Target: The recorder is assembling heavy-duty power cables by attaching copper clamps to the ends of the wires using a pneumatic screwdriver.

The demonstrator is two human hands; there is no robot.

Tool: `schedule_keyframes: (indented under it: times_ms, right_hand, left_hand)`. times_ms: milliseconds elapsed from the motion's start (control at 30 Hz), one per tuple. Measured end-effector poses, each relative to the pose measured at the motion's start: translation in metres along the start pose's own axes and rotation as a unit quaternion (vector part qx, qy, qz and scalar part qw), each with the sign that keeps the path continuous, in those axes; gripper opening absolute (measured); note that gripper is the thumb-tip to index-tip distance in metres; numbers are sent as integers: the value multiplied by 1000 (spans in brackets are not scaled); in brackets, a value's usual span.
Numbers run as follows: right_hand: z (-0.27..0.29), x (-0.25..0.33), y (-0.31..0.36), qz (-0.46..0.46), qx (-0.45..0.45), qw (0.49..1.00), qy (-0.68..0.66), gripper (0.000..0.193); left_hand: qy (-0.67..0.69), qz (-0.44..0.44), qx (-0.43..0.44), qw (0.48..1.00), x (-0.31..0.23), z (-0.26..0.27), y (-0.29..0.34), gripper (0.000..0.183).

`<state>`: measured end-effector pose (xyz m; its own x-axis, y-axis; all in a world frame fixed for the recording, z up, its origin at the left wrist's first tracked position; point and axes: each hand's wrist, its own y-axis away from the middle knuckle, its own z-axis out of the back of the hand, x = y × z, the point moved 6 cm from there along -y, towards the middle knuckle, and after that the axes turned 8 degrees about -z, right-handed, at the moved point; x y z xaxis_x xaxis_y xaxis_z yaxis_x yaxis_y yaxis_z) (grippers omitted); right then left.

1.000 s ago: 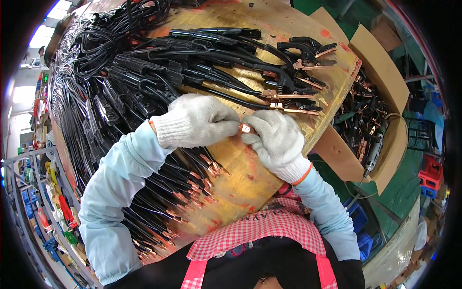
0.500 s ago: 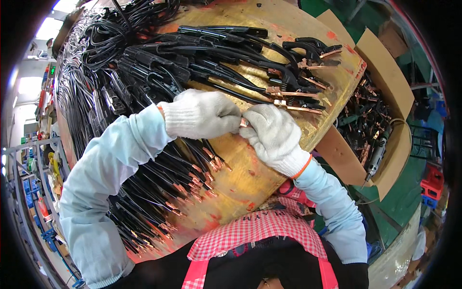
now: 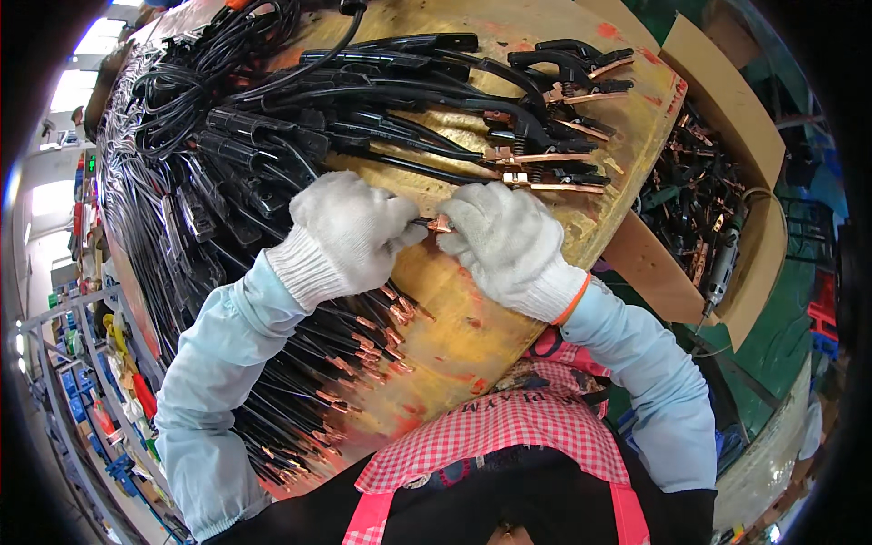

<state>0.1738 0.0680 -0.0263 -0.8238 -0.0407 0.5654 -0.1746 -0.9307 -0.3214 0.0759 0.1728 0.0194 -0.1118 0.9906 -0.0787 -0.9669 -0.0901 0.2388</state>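
My left hand (image 3: pixel 350 234), in a white knit glove, is closed on a black cable near its end. Between my two hands shows the cable's copper end piece (image 3: pixel 440 223), with a bit of dark cable beside it. My right hand (image 3: pixel 509 245), gloved too, pinches the copper piece with bent fingers. Just beyond the hands lie several black welding electrode holders (image 3: pixel 536 123) with copper jaws, their cables running left. Nearer to me, left of centre, many black cables (image 3: pixel 309 354) lie side by side with bare copper tips toward me.
The worn yellowish table (image 3: pixel 454 336) has red smears. Off its right edge stands an open cardboard box (image 3: pixel 758 263) full of black and copper clamp parts, with a grey cylindrical tool (image 3: pixel 724 268) in it. Coiled cables (image 3: pixel 182 82) pile up at the far left. Metal shelving (image 3: pixel 68 318) stands further left.
My hands have drawn slightly apart, the left one moving left and turning, so more of the copper piece and cable shows between them. The whole view has shifted a little.
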Motion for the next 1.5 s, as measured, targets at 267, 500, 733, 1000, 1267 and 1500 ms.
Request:
schedule_keyframes:
  times_ms: [267,500,733,1000,1267,1500]
  right_hand:
    - [-2,3,-2,9,16,1000,2,21]
    - [-1,2,-6,6,49,999,5,19]
    - [86,-16,32,-19,-127,982,141,43]
    - [188,-285,267,-660,-80,664,342,78]
    - [187,-325,280,-607,-268,748,-18,58]
    - [181,-159,104,-157,-286,508,-797,21]
  left_hand:
    - [24,6,-2,1000,-8,1,0,10]
    - [19,23,17,999,-5,2,-7,13]
    - [82,-24,-43,995,-3,6,-2,33]
    - [70,-27,-180,981,-13,3,-2,32]
    - [84,4,-146,986,-17,-5,-9,35]
    - [63,56,-134,987,-16,-12,-14,31]
